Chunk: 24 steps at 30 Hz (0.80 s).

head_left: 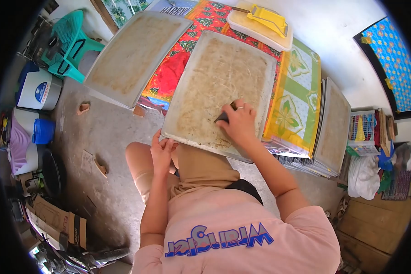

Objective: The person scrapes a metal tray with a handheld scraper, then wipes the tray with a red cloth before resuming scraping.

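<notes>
A large metal baking tray, brown-stained and scratched inside, lies over the table edge with its near end above my lap. My left hand is closed on its near left corner, fingers at the rim. My right hand is on the tray's near right part, closed round a dark flat piece pressed to the stained surface. Most of that piece is hidden by the fingers, so I cannot tell its exact kind. Dark specks lie on the tray around it.
Another stained tray lies at the left; more trays are stacked at the right. A yellow slicer-like tool rests on a white tub at the back. A red cloth lies between trays. A green chair stands far left.
</notes>
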Available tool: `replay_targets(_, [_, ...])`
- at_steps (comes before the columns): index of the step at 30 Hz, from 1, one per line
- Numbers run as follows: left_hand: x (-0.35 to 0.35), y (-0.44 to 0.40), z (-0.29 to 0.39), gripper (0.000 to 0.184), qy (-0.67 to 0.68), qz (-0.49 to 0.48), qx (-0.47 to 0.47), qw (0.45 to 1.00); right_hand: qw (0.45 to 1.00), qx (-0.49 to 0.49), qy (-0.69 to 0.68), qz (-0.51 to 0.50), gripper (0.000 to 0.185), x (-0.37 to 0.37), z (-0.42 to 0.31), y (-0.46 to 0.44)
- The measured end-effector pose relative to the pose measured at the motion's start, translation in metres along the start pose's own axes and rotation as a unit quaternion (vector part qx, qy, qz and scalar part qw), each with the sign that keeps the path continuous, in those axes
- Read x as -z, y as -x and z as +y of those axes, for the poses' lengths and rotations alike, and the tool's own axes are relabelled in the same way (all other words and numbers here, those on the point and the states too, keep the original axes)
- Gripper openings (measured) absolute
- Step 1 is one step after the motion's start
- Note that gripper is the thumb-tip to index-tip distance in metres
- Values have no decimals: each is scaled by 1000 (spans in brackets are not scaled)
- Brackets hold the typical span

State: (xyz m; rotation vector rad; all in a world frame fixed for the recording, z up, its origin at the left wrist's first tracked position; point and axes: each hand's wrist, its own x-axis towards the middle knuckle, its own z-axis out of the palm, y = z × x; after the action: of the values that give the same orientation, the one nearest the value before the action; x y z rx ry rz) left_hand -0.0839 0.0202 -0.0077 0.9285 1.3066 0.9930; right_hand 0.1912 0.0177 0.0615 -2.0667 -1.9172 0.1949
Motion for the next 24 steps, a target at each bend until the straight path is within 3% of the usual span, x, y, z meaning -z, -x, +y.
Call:
replay_targets(2, [2, -2, -4, 54, -18, 3, 1, 1000, 998, 58, 2, -15, 38, -3, -13, 11])
replay_targets(5, [-1, -2, 2, 54, -23, 11, 14, 1000, 999, 52, -14, -4, 38, -11, -13, 10])
replay_targets(9, [-2, 2, 7, 54, 1, 11, 17, 1000, 991, -75, 24, 107, 40, -8, 23, -19])
replay_targets(14, [2, 0, 6, 54, -1, 3, 9, 1000, 952, -241, 127, 142, 45, 9, 100, -55])
replay_targets(17, [2, 0, 5, 53, -4, 0, 11, 1000, 941, -286, 111, 143, 49, 16, 124, -64])
replay_targets(24, [4, -1, 2, 55, -8, -7, 12, 1000, 981, -120, 133, 73, 47, 9, 72, -38])
